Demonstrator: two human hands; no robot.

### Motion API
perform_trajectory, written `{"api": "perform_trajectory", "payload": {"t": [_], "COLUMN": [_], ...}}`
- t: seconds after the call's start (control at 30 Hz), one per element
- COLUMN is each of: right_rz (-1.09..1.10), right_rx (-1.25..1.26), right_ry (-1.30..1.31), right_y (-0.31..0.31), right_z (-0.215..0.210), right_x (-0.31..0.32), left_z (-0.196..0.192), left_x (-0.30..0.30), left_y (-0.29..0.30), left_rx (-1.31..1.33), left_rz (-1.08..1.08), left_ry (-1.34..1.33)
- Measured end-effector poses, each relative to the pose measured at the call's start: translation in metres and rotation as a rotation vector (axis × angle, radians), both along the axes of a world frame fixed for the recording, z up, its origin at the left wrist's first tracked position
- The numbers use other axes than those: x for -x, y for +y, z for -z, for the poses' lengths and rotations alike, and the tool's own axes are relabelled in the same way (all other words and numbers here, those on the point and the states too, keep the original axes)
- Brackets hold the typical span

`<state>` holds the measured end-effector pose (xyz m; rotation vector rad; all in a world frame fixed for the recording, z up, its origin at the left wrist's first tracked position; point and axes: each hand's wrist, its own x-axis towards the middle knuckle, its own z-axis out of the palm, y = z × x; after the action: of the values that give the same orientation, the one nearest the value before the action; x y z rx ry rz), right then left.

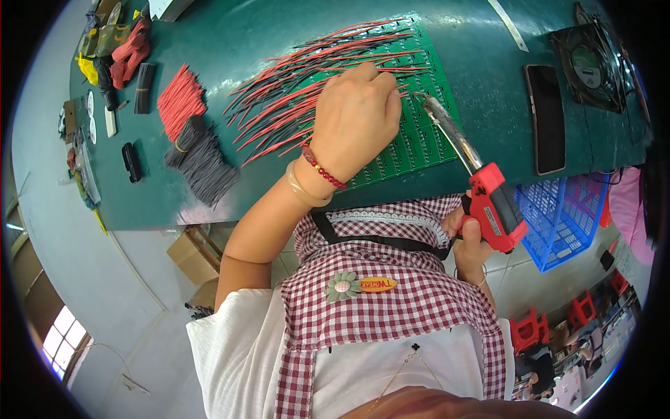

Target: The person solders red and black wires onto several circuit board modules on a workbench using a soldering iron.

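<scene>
Left hand (358, 105) curls over the green circuit board (419, 148), any hold hidden; right hand (470, 241) grips a soldering gun (491, 208). Work looks partway: wires (279, 91) cover the board's far-left part, near rows lack them.

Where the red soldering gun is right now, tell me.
In the head view, the soldering gun is right of centre, in the right hand, its metal end over the green circuit boards beside the left hand.
</scene>
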<state>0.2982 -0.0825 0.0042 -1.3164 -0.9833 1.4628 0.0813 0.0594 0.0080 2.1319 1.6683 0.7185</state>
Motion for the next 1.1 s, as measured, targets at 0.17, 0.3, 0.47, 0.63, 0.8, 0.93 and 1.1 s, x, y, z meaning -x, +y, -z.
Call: {"api": "perform_trajectory", "payload": {"t": [0.17,0.3,0.47,0.63,0.8,0.93,1.1], "right_rz": [0.012,0.003,0.042,0.038,0.055,0.056,0.063], "right_rx": [-0.019,-0.036,-0.052,-0.061,-0.058,-0.058,-0.050], "right_ry": [0.059,0.062,0.036,0.042,0.051,0.045,0.050], "right_y": [0.001,0.001,0.002,0.003,0.006,0.005,0.004], "right_z": [-0.001,0.001,0.000,0.001,-0.002,0.001,0.003], "right_x": [0.000,-0.002,0.000,-0.002,-0.001,-0.005,-0.007], "left_z": [0.000,-0.002,-0.001,-0.004,-0.012,-0.018,-0.016], "left_x": [0.001,-0.001,-0.002,-0.002,-0.001,0.003,-0.006], "left_y": [-0.001,-0.001,-0.002,-0.001,0.001,0.008,0.011], "left_rx": [-0.013,-0.005,-0.040,-0.033,-0.046,-0.118,0.078], "left_rz": [0.000,-0.003,0.006,0.014,0.023,-0.007,0.132], "left_ry": [-0.001,0.014,0.037,0.063,0.148,0.156,0.062]}}
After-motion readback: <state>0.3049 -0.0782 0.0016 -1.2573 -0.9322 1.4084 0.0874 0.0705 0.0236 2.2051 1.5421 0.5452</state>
